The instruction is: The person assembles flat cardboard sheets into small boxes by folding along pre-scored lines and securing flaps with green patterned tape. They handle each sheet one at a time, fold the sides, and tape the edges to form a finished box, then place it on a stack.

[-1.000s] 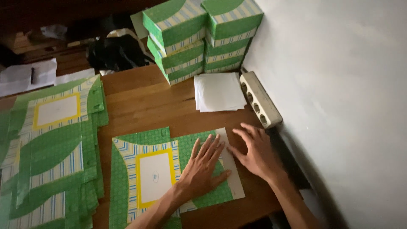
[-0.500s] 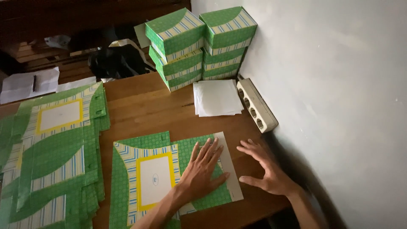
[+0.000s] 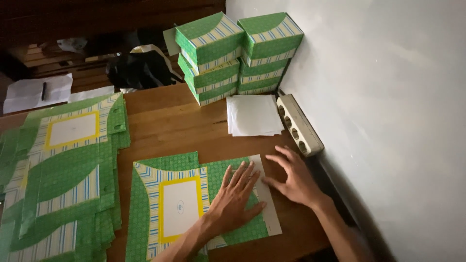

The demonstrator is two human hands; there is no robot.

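Flat green box blank (image 3: 179,208) lying on the wooden table (image 3: 165,121), near its front edge. The left hand (image 3: 237,194) rests open, palm down and fingers spread, on the blank's right part. The right hand (image 3: 291,177), also open, touches what appears to be its pale right flap, gripping nothing.

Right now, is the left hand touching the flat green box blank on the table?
Touching. The head view shows the left hand lying palm-down, fingers spread, flat on the green box blank.
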